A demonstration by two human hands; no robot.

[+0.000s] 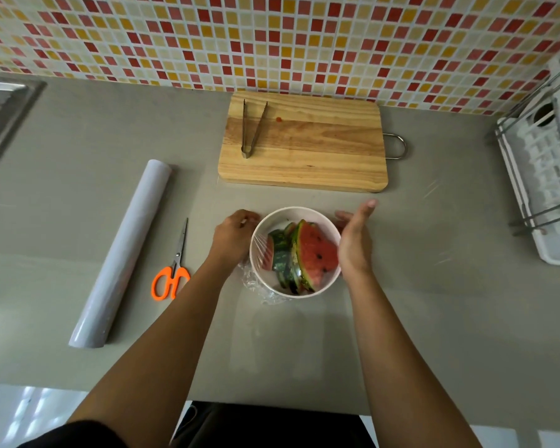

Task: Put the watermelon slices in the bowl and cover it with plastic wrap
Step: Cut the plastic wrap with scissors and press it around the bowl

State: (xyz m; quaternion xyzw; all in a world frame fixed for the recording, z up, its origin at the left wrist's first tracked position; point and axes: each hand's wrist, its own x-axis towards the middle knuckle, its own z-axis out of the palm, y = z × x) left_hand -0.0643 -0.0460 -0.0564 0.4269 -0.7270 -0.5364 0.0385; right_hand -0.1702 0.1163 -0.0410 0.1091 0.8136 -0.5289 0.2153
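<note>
A white bowl (299, 213) on the grey counter holds several watermelon slices (316, 253), standing on edge with green rind showing. Clear plastic wrap (259, 291) stretches over the bowl and bunches at its lower left side. My left hand (232, 237) presses against the bowl's left side, fingers curled on the wrap. On the bowl's right side my right hand (354, 240) lies flat against the rim, fingers straight and apart, holding nothing that I can see.
A roll of plastic wrap (123, 253) lies on the left, with orange-handled scissors (172, 270) beside it. Behind the bowl a wooden cutting board (304, 156) carries metal tongs (251, 130). A dish rack (543, 163) stands at right, a sink (0, 108) at far left.
</note>
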